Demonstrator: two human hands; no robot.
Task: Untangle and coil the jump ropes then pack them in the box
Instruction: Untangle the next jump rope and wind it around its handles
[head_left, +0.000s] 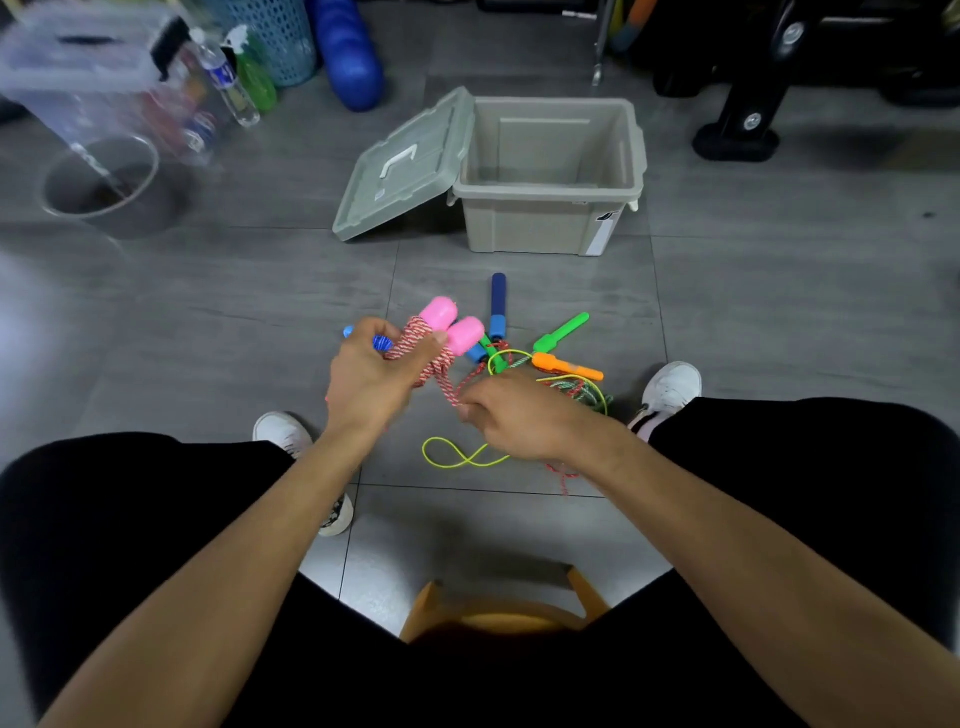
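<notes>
1. A grey tiled floor (234, 312) fills the view, with gym clutter along the far edge; the person sits on a low orange stool (498, 613), knees apart.
2. The red-and-white jump rope (415, 353) is held above the floor at centre. The left hand (369, 379) has its grip clamped on the gathered loops just below the two pink handles (452, 325), which stick up toward 1 o'clock.
3. The right hand (514, 421) pinches the free strand of that rope, its grip closed on it, just at 4 o'clock of the left.
4. Judged step: coiling this first rope. The next move likely calls for pulling more strand free and laying another loop into the left hand.
5. In the way: the strand runs into the tangle on the floor (566, 384), where a yellow-green cord (457, 457), an orange handle (566, 366), green handles (561, 332) and blue handles (497, 306) overlap; it may snag there.
6. At 12 o'clock the grey storage box (550, 218) stands open and looks empty, its lid (405, 166) leaning against its left side.
7. At 10 o'clock: a clear tub (98, 176), bottles, blurred.
</notes>
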